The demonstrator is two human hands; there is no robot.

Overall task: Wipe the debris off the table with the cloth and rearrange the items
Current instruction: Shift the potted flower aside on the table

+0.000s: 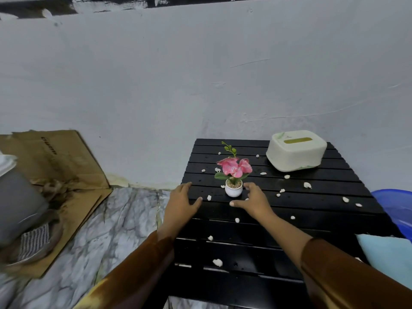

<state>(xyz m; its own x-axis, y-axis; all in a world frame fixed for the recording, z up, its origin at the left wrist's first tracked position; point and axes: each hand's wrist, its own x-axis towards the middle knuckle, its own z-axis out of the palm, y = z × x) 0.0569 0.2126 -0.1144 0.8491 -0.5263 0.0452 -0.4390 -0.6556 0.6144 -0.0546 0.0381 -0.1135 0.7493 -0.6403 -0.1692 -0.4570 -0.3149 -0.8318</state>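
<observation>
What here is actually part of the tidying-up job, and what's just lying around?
Part of the job:
- black slatted table
- white debris bits scattered on it
- small flower pot, between both open hands
- tissue box
- light blue cloth, right edge
- left hand, right hand

Just lying about:
- cardboard on the floor
- blue basin
- grey container, left

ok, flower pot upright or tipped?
Upright. The flower pot stands on its base on the table, stem and pink blooms pointing up.
</observation>
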